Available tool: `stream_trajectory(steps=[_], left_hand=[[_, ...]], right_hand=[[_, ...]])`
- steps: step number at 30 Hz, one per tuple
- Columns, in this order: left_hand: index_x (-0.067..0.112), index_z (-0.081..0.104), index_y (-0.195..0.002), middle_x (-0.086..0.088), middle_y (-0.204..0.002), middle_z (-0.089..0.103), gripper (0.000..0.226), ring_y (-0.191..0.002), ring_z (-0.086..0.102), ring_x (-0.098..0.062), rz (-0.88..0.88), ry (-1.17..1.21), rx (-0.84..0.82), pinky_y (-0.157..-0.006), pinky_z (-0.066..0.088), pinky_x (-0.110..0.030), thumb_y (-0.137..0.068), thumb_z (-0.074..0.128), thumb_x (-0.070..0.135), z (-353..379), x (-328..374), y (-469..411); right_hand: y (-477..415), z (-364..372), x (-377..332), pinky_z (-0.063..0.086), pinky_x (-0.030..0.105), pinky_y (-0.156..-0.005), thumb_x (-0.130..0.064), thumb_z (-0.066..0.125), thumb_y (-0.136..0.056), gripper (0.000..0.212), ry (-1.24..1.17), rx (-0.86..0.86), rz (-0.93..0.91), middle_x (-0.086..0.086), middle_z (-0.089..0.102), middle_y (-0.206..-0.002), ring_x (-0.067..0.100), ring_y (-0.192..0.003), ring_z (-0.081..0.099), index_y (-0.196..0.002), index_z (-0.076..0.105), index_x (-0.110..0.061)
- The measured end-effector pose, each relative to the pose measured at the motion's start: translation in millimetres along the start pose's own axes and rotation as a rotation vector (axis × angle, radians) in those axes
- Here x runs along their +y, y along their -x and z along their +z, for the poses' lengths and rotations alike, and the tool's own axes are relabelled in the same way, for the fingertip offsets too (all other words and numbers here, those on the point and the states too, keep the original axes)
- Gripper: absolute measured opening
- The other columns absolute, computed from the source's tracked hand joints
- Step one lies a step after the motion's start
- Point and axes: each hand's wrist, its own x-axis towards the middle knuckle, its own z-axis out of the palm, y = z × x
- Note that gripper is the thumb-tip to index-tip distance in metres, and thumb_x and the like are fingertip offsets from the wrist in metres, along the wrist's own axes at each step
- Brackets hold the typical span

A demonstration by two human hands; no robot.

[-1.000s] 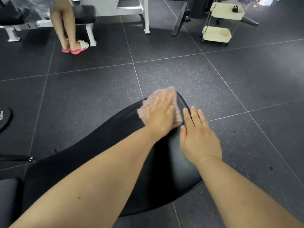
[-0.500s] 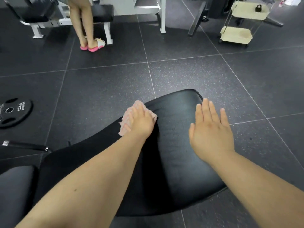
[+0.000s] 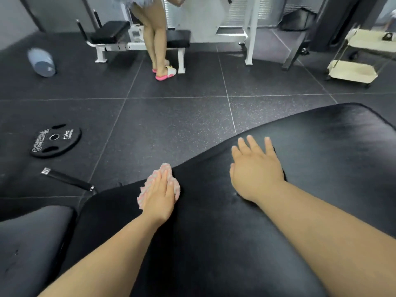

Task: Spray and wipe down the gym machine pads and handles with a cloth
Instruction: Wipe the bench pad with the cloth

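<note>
Under left hand [image 3: 159, 196], laid flat: cloth [image 3: 165, 168] at edge of pad [image 3: 321, 157] | right hand [image 3: 255, 170] spread, resting on pad | judgement: pad wipe underway, handles left.

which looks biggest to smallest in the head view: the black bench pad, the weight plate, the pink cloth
1. black bench pad: largest by far, also nearest.
2-3. weight plate and pink cloth: about alike; the cloth is nearer and partly under the left hand, so unranked.
</note>
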Motion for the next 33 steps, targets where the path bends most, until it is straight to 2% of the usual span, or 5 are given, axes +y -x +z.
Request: stream_trajectory(steps=[4, 10, 20, 26, 33], left_hand=[[0.035, 0.039, -0.091, 0.011, -0.095, 0.052, 0.012, -0.092, 0.052, -0.018, -0.084, -0.058, 0.057, -0.085, 0.046, -0.047, -0.086, 0.028, 0.033, -7, 16, -19], [0.035, 0.009, -0.155, 0.031, -0.157, -0.006, 0.051, -0.14, -0.016, 0.017, 0.522, 0.243, -0.291, -0.112, -0.015, -0.009, -0.107, 0.024, 0.039, -6, -44, 30], [0.025, 0.047, -0.075, 0.016, -0.064, 0.061, 0.026, -0.071, 0.055, -0.023, -0.042, 0.217, -0.027, -0.085, 0.041, -0.049, -0.086, 0.029, 0.04, -16, -89, -10], [0.044, 0.038, -0.147, 0.028, -0.149, 0.033, 0.044, -0.141, 0.024, 0.003, 0.37, 0.242, -0.066, -0.118, 0.015, -0.026, -0.103, 0.035, 0.042, -1, -63, 2], [0.04, 0.013, -0.147, -0.002, -0.161, 0.019, 0.052, -0.146, 0.022, -0.036, -0.354, -0.012, -0.008, -0.113, 0.017, -0.058, -0.095, 0.006, 0.047, -13, -208, 3]], right_hand=[[-28, 6, -29, -0.014, 0.06, -0.115, -0.039, 0.015, -0.105, 0.06, 0.013, -0.055, 0.026, 0.003, -0.014, -0.165, 0.027, -0.15, -0.018, -0.158, -0.004, -0.019], [-37, 18, -47, -0.014, 0.062, -0.114, -0.055, 0.009, -0.101, 0.065, 0.093, -0.015, 0.104, 0.002, -0.015, -0.165, 0.028, -0.15, -0.019, -0.158, -0.004, -0.026], [-24, 47, -119, -0.013, 0.062, -0.115, -0.048, 0.012, -0.103, 0.062, 0.078, 0.01, 0.045, 0.009, -0.015, -0.164, 0.034, -0.149, -0.02, -0.158, -0.004, -0.025], [-26, 54, -116, -0.012, 0.062, -0.116, -0.04, 0.01, -0.103, 0.057, 0.08, 0.063, 0.035, 0.009, -0.011, -0.165, 0.034, -0.15, -0.018, -0.158, 0.001, -0.026], [-25, 56, -120, -0.012, 0.063, -0.115, -0.04, 0.011, -0.103, 0.057, 0.093, 0.082, 0.038, 0.01, -0.011, -0.165, 0.035, -0.15, -0.017, -0.158, 0.0, -0.025]])
